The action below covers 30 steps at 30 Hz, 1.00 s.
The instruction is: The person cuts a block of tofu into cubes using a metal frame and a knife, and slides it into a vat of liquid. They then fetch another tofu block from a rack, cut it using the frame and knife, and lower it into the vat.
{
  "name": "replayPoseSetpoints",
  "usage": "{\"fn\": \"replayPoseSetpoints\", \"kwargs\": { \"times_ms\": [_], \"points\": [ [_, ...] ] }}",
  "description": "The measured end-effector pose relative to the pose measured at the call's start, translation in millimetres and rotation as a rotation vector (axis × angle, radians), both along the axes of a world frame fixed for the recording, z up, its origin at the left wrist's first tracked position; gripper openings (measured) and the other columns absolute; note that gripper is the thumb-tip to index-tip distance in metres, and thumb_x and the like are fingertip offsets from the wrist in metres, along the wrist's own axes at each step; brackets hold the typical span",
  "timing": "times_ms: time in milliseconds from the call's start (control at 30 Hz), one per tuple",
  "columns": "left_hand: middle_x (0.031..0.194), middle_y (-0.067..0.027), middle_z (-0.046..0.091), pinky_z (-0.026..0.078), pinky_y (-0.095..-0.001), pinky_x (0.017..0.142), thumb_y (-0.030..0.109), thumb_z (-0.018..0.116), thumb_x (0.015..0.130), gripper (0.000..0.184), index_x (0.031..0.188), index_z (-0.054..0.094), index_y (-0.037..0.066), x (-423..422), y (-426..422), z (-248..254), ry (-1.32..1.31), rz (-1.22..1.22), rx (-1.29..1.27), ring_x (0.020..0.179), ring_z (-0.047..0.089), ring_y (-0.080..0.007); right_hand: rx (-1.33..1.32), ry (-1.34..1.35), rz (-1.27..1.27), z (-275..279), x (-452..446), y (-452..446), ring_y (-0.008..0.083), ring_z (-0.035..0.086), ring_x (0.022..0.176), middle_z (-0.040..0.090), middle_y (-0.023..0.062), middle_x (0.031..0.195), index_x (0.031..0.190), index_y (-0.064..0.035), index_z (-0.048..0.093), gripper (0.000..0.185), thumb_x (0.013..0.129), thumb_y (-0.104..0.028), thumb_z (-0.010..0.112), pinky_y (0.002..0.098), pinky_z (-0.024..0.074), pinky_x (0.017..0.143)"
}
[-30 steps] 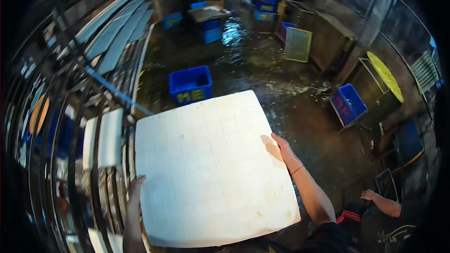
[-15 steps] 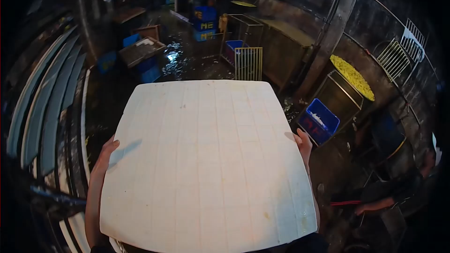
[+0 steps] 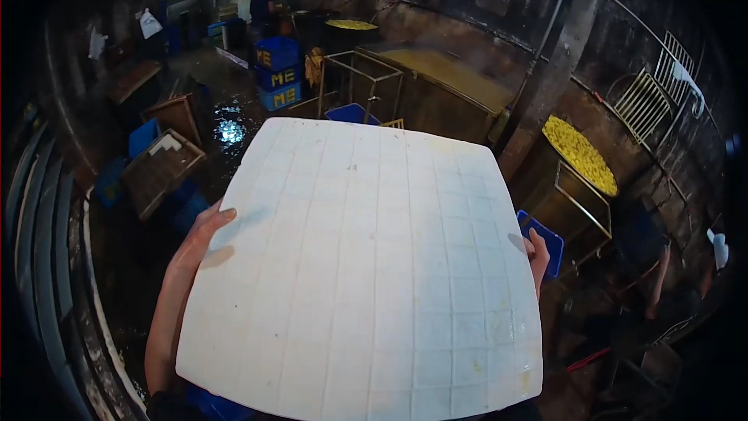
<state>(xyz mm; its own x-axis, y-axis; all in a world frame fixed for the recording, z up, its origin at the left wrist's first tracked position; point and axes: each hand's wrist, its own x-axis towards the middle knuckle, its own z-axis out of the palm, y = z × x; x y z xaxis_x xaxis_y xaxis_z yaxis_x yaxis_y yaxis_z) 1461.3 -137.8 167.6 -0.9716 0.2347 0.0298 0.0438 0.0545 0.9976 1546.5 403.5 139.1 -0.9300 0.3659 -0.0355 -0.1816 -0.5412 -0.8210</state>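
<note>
A large white board (image 3: pixel 362 273) marked with a grid of lines fills the lower middle, its far edge tilted down slightly to the right. My left hand (image 3: pixel 207 226) is closed on its left edge, the thumb lying over the top face. On the right edge, my right hand (image 3: pixel 536 251) is closed too; only its thumb and part of the fingers show. The undersides of both grips are hidden. Below the near left corner a bit of blue plastic (image 3: pixel 216 404) shows. Behind my right hand is a blue crate (image 3: pixel 553 245).
Stacked blue crates (image 3: pixel 278 78) stand on the wet floor ahead. To the right are a post (image 3: pixel 557 70) and a round vat of yellow pieces (image 3: pixel 580 157). One person (image 3: pixel 265 4) is at the back; another person's arm (image 3: pixel 659 284) shows at right. Long grey strips (image 3: pixel 51 242) line the left.
The view has turned right, so the crates and floor shift left in frame. The board is still in both hands, and more of its right part lies in bluish light.
</note>
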Motion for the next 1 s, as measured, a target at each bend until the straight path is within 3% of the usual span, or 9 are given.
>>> {"fn": "replayPoseSetpoints", "kwargs": {
  "times_ms": [167,233,400,467,533,600,733,900,1000],
  "points": [
    [0.14,-0.014,0.048,0.03,-0.0333,0.107,0.043,0.057,0.084,0.076,0.145,0.038,0.001,-203,2,19,0.063,-0.057,-0.049,0.128,0.043,-0.0225,0.006,0.025,-0.193,-14,-177,7,0.0104,0.044,0.047,0.051,-0.0031,0.053,0.053,-0.0168,0.049,0.043,0.088,-0.042,0.056,0.026,0.0328,0.048],
    [0.14,-0.0142,0.047,0.028,-0.0339,0.108,0.043,0.056,0.084,0.076,0.146,0.038,0.001,-294,0,13,0.076,-0.029,-0.11,0.129,0.041,-0.0226,-0.031,-0.006,-0.081,2,-239,-21,0.0105,0.052,0.058,0.058,-0.0016,0.064,0.066,-0.0121,0.057,0.036,0.089,-0.04,0.055,0.0269,0.0392,0.056],
    [0.142,-0.0167,0.046,0.027,-0.0355,0.109,0.043,0.058,0.082,0.08,0.147,0.036,0.002,-509,21,16,0.116,-0.211,-0.125,0.131,0.04,-0.0254,-0.053,0.014,-0.138,-12,-390,-26,0.011,0.053,0.058,0.058,-0.0009,0.063,0.065,-0.0137,0.055,0.036,0.091,-0.039,0.054,0.0281,0.0406,0.057],
    [0.141,-0.0168,0.047,0.028,-0.0361,0.109,0.043,0.058,0.082,0.08,0.147,0.037,0.002,-592,36,18,0.132,-0.259,-0.121,0.13,0.041,-0.0257,0.073,-0.092,-0.397,-8,-446,-30,0.0118,0.056,0.061,0.062,0.001,0.068,0.07,-0.0112,0.061,0.037,0.092,-0.04,0.051,0.0277,0.0421,0.058],
    [0.14,-0.017,0.047,0.028,-0.0366,0.109,0.044,0.059,0.081,0.081,0.146,0.037,0.002,-667,53,17,0.14,-0.308,-0.126,0.13,0.041,-0.0259,-0.03,0.049,-0.217,-46,-489,19,0.0131,0.06,0.065,0.068,0.0052,0.077,0.084,-0.004,0.069,0.043,0.093,-0.041,0.049,0.0271,0.0451,0.061],
    [0.139,-0.0152,0.048,0.031,-0.0373,0.107,0.044,0.058,0.082,0.079,0.146,0.038,0.003,-740,72,12,0.007,-0.32,-0.123,0.128,0.043,-0.0246,0.033,-0.015,-0.246,-37,-539,21,0.0146,0.064,0.071,0.071,0.0092,0.085,0.098,0.0023,0.07,0.051,0.094,-0.043,0.047,0.0269,0.0477,0.064],
    [0.138,-0.0125,0.049,0.035,-0.0376,0.105,0.041,0.061,0.082,0.077,0.146,0.038,0.005,-897,115,-18,-0.063,-0.39,-0.072,0.127,0.045,-0.0225,0.019,-0.104,-0.353,-23,-675,9,0.0172,0.065,0.074,0.071,0.0108,0.088,0.099,0.0051,0.068,0.052,0.093,-0.043,0.05,0.0294,0.0499,0.065],
    [0.132,-0.0099,0.053,0.04,-0.0343,0.101,0.032,0.066,0.083,0.067,0.14,0.044,0.005,-1065,168,-62,-0.154,-0.4,-0.006,0.121,0.05,-0.0195,0.126,-0.251,-0.368,-92,-844,71,0.0156,0.062,0.082,0.067,0.0049,0.094,0.102,-0.0051,0.067,0.034,0.09,-0.035,0.055,0.028,0.0514,0.072],
    [0.127,-0.0105,0.057,0.042,-0.0331,0.098,0.032,0.066,0.084,0.066,0.139,0.045,0.003,-1163,178,-90,-0.16,-0.369,-0.089,0.115,0.055,-0.0201,-0.007,-0.308,-0.315,-83,-940,53,0.0184,0.062,0.089,0.066,0.007,0.099,0.107,-0.0032,0.065,0.038,0.089,-0.035,0.054,0.0298,0.0508,0.079]
  ]
}}
